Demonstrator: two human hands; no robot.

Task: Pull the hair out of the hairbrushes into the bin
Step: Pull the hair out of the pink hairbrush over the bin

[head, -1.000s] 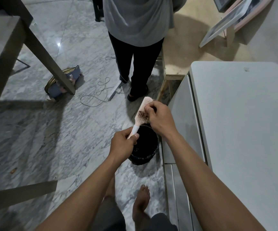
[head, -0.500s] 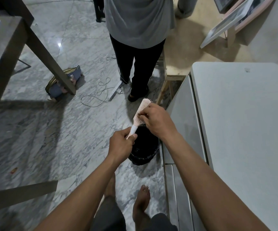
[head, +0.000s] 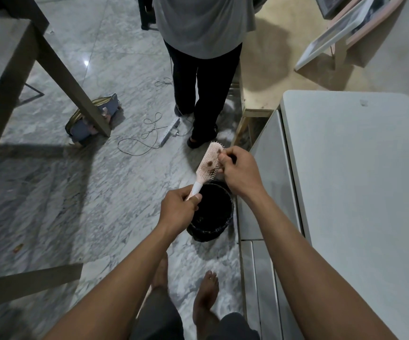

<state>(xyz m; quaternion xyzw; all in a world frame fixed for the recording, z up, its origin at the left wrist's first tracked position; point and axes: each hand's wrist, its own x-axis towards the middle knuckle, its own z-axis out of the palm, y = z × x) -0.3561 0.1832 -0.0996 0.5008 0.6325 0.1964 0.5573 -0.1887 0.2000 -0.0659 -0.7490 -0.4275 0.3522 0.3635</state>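
**Brush held over the bin, fingers at the bristles**

The left hand (head: 177,209) is closed round the white handle of a pink brush (head: 206,168), thumb on top. The brush tilts up and away from the person, bristles facing the camera. Its head hangs above the far rim of the black bin (head: 211,235), which stands on the marble floor just beside a white table (head: 358,192).

Two brown clumps of hair (head: 209,163) sit among the bristles, one near the middle and one near the tip. The right hand (head: 239,171) is curled at the brush's right edge. Thumb and forefinger are pinched together next to the upper clump. They seem to hold a bit of hair, though the grip is too small to see for sure.

The person's bare feet (head: 204,298) stand just short of the bin. Past it another person (head: 203,25) in a grey top and dark trousers stands on the floor. A power strip (head: 170,132) with a looped cord lies near that person's feet. A bag (head: 93,121) rests against a table leg further left.
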